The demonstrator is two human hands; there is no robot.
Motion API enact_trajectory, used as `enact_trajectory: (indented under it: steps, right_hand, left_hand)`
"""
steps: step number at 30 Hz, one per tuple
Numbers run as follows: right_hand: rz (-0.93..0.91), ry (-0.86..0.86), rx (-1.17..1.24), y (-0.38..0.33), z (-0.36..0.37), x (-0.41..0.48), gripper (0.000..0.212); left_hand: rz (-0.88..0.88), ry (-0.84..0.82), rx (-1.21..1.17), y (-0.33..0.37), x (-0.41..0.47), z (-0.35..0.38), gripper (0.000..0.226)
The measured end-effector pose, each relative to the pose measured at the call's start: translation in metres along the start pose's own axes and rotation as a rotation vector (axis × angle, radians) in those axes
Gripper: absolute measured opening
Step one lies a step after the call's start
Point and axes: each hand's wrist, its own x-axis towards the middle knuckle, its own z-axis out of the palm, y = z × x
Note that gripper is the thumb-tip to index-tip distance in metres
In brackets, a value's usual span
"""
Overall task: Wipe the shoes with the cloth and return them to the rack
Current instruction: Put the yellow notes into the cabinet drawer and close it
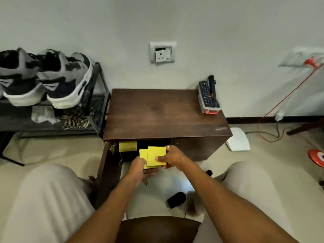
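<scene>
Your left hand grips the lower cloth and your right hand pinches the upper cloth before the open cabinet, which holds a third cloth; shoes stand on the rack.

The left edge is cutting off one of the two shoes and most of the rack, and both shoes are showing blurred. The upper cloth is covering most of the lower cloth. Your left hand and right hand are keeping their fingertips hidden under these. The cabinet is hiding its inside in darkness. The remote is showing buttons too small to read. The right edge is cutting the red disc.
</scene>
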Motion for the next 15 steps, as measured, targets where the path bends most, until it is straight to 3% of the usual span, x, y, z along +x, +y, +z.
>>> enact_trajectory:
  steps: [4,8,10,15]
  right_hand:
    - [-0.142,0.013,-0.184,-0.023,0.003,-0.022,0.047]
    - [-0.226,0.062,-0.342,-0.028,0.010,-0.035,0.056]
    - [-0.254,0.074,-0.374,-0.025,0.010,-0.039,0.047]
    - [-0.268,0.068,-0.216,-0.019,0.005,-0.045,0.031]
  left_hand:
    - [0.036,-0.038,-0.096,0.018,-0.022,-0.004,0.028]
    - [0.125,-0.074,-0.017,0.018,-0.036,-0.001,0.031]
    - [0.168,-0.056,0.044,0.015,-0.040,-0.001,0.031]
    - [0.219,-0.063,0.087,0.012,-0.042,-0.001,0.032]
